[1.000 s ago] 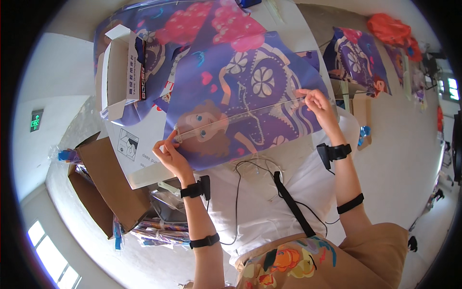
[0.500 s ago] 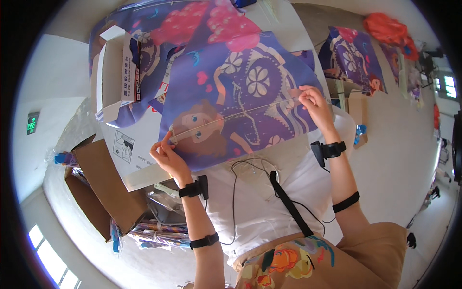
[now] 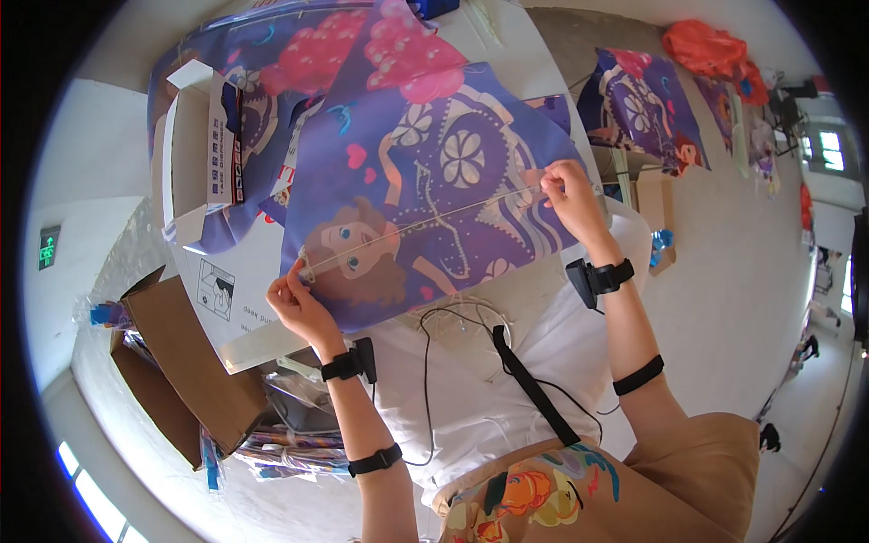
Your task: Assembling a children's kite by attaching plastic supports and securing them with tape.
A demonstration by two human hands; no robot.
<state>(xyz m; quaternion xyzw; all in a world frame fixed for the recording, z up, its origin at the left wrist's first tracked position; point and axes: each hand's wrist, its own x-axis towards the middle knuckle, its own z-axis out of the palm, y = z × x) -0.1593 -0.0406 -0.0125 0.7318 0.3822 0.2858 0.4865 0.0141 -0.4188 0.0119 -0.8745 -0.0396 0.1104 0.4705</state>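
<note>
Between my two hands runs a thin pale cord or rod, straight and slanting up to the right; I cannot tell which it is. My left hand pinches its left end, thumb and forefinger together. At the other end, my right hand is closed in a pinch on it. Beneath lies a purple printed sheet with a cartoon girl in a gown and pink balloon-like shapes. The thin line crosses the printed figure. Both hands are over the sheet's near side.
An open white cardboard box rests on the sheets at the left. A brown carton and bundled wrapped goods are lower left. More printed sheets and an orange-red plastic bag lie at the far right. A black cable crosses my lap.
The whole scene has shifted slightly left in the picture. Both hands keep their pinch on the thin line, and its place over the sheet is nearly the same.
</note>
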